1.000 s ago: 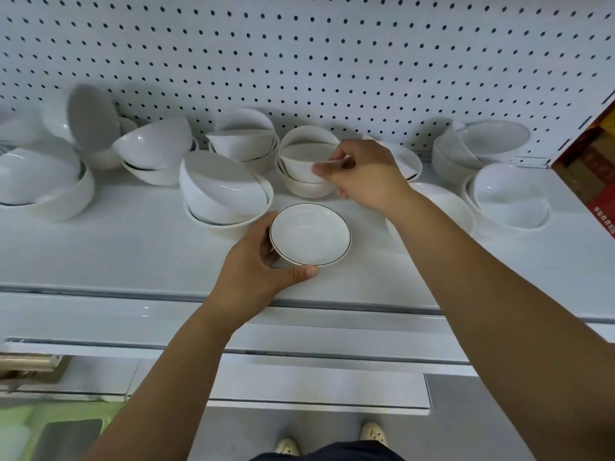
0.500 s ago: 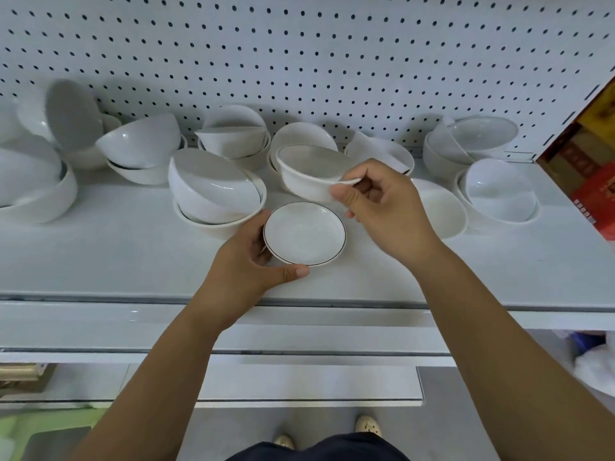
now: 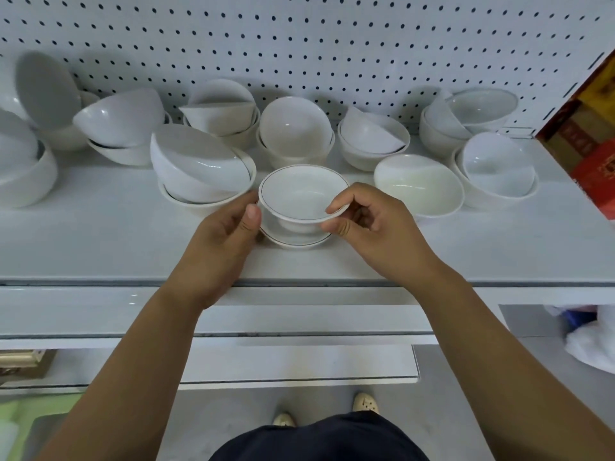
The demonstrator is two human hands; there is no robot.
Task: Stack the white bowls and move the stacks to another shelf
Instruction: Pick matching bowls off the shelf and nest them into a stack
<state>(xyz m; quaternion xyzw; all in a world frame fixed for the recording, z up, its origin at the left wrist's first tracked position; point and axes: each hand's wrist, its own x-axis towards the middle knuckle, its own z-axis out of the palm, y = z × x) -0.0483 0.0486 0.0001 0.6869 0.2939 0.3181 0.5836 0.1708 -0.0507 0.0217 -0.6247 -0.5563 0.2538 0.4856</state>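
On shelf, front centre: my right hand pinches the rim of a bowl set over a dish. My left hand grips that dish's left edge.

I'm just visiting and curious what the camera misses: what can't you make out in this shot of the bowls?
- Head view: fingers of the left hand, hidden behind the rimmed bowl that the right hand pinches; grip unclear.
- Head view: whether that bowl touches the dish below; its rim covers the contact.
- Head view: leftmost bowls and red box, cut off by the frame edges.
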